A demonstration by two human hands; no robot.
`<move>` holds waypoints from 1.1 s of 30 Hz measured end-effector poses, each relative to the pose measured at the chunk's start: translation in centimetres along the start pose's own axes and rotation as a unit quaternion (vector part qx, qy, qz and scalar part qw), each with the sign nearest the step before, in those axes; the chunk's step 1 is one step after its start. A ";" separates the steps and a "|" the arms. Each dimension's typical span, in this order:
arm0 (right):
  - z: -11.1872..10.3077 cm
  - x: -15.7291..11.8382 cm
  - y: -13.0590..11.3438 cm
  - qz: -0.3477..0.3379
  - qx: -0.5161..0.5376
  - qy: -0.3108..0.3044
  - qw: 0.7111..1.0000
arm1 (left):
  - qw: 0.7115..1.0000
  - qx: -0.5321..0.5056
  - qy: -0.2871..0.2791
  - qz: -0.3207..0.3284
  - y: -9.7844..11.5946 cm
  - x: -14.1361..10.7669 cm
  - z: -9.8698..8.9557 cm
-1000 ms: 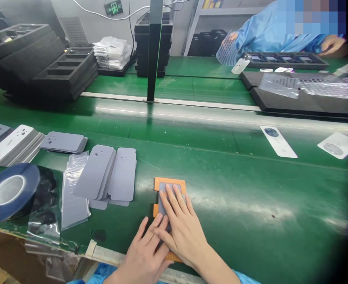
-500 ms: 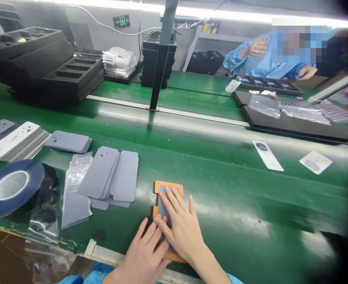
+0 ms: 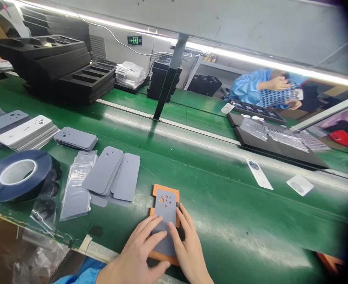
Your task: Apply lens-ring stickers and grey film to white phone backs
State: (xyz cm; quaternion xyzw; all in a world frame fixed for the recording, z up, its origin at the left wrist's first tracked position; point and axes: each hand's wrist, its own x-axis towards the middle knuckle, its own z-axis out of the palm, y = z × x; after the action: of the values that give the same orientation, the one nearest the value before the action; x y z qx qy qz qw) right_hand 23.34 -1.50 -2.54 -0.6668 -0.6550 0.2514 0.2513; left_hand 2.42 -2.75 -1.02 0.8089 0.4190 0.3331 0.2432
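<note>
A grey phone-back-shaped sheet with several camera holes at its far end lies in an orange jig near the front edge of the bench. Across its lower left part rests my left hand, fingers stretched out and the thumb apart near the jig's front. My right hand is along the sheet's right side, fingers extended, with fingertips touching the sheet and the jig's right edge. Neither hand is wrapped round anything. Left of the jig lie more grey sheets, fanned in stacks.
Film-wrapped pieces and a roll of blue tape lie at the left, near a stack of white sheets. Black foam trays stand behind. Beyond the divider a co-worker's blue sleeve shows. Two white cards lie right.
My right hand has slid back from on top of the sheet to its right side, uncovering the camera holes. My left hand has shifted slightly. The camera's view has tilted.
</note>
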 end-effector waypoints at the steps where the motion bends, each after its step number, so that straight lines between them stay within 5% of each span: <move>1: -0.3 -0.1 -0.6 0.007 0.023 0.004 1.000 | 0.999 -0.039 0.025 -0.015 0.0 0.1 -0.2; 4: -1.4 -0.3 -3.1 -0.036 0.098 -0.015 0.994 | 0.979 -0.168 0.068 -0.098 -0.2 0.7 -1.2; 7: -2.1 -0.6 -5.1 -0.113 0.161 -0.078 0.977 | 0.923 -0.299 0.063 -0.232 -0.8 1.5 -2.1; 10: -2.0 -0.4 -5.4 -0.071 0.175 -0.065 0.980 | 0.865 -0.393 0.053 -0.307 -1.5 1.9 -2.6; 15: -0.8 0.2 -4.2 0.074 0.222 -0.063 0.970 | 0.822 -0.462 0.074 -0.325 -1.8 2.1 -2.5; 21: 0.1 2.2 -4.9 0.107 0.388 -0.134 0.905 | 0.801 -0.508 0.082 -0.305 -1.7 2.9 -2.5; 24: -0.9 6.3 -3.9 0.089 0.369 -0.125 0.917 | 0.825 -0.462 0.090 -0.312 -2.2 2.7 -3.3; 28: -3.8 16.5 -0.8 0.087 0.186 -0.013 0.979 | 0.882 -0.334 0.103 -0.315 -2.9 1.5 -6.1; 33: -7.6 27.8 2.2 0.119 0.039 0.071 0.990 | 0.926 -0.149 0.205 -0.279 -4.8 -1.1 -10.3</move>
State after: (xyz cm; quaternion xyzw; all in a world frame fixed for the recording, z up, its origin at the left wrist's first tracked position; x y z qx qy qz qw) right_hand 30.43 26.25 1.50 -0.7461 -0.5410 0.2565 0.2913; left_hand -8.19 0.06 2.18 0.5277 0.6143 0.4687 0.3529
